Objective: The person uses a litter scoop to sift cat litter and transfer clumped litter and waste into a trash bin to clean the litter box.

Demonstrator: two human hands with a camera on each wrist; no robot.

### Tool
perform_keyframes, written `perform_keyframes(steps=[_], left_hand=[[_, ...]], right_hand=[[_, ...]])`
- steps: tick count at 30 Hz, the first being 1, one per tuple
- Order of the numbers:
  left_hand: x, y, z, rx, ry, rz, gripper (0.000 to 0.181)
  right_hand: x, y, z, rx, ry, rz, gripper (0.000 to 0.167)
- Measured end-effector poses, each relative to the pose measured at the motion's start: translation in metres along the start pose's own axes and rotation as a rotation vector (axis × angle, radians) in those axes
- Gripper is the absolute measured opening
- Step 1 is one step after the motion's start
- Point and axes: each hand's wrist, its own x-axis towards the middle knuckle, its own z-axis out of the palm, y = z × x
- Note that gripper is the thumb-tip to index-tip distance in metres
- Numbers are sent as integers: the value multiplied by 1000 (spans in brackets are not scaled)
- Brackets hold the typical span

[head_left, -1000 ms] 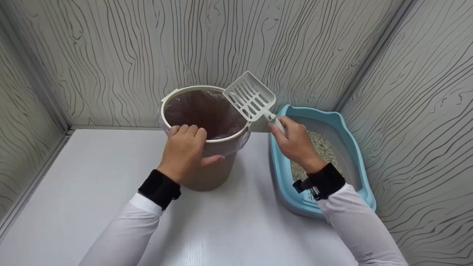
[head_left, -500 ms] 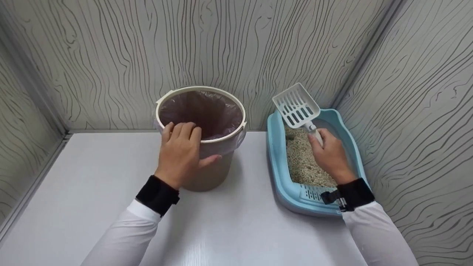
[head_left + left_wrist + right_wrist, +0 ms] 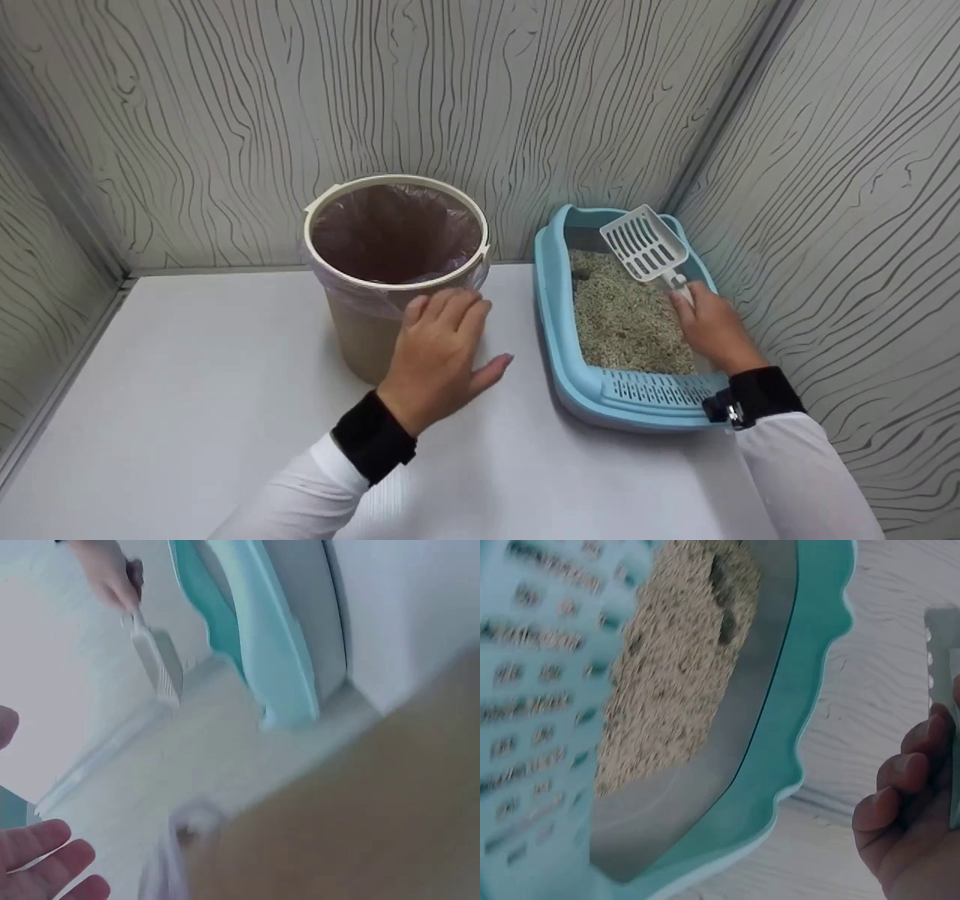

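Note:
In the head view my right hand (image 3: 716, 326) grips the handle of a pale slotted litter scoop (image 3: 645, 244), held above a blue litter box (image 3: 555, 300). Grainy litter (image 3: 630, 322) covers the box floor, with a dark clump near its far left side. The right wrist view has my curled fingers (image 3: 904, 772) round the scoop handle at its right edge. My left hand (image 3: 439, 356) is off the rim, in front of a beige trash bin (image 3: 360, 337), its fingers relaxed and holding nothing. A thin plastic bag (image 3: 367, 296) lines the bin and folds over its rim.
Both containers stand on a white tabletop (image 3: 202, 390), the bin left of the litter box with a gap between them. Wood-grain panels (image 3: 405, 90) rise behind and at both sides; the box is close to the right one.
My right hand has carried the scoop right and down, from beside the bin to over the litter box. My left hand has let go of the bin rim and moved right and nearer.

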Motion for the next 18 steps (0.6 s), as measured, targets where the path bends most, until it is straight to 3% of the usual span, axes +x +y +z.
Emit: perform_keyframes(steps=[8,13,18], left_hand=[[-12,55,47,-37,-250,105,46],[-10,74,80,-9,-343,159,44],[-2,90,105,-48,-520,164,51]], right_hand=[[0,32,-3,-22,-106,18,41],[-1,45,1,-69,-78,19,44],[-1,53,6,-66,-75,21,43]])
